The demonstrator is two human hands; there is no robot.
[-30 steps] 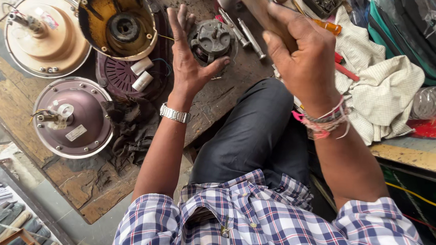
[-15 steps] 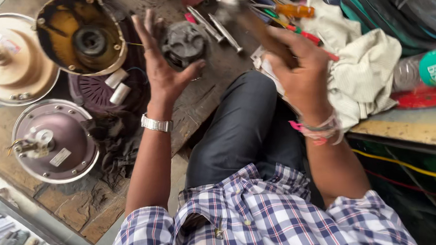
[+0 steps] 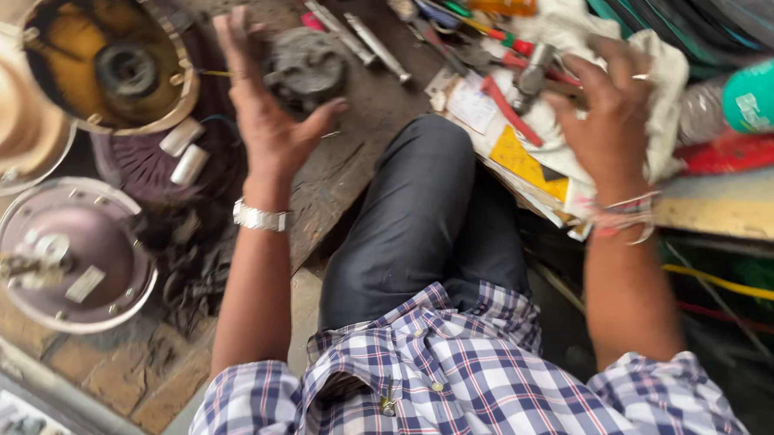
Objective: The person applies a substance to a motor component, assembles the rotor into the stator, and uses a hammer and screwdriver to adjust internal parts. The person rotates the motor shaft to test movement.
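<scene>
Two hands were up over the cluttered work surface. Left hand (image 3: 265, 118) was spread open, holding nothing, just beside a grey round motor part (image 3: 307, 69) lying on the far wooden board. Right hand (image 3: 609, 116) gripped a hammer (image 3: 533, 76); its metal head pointed far-left, handle running back under the palm. Yellow triangular label (image 3: 524, 159) lay near the hammer. Green-labelled clear bottle (image 3: 743, 97) lay on its side at right, long axis left-right.
</scene>
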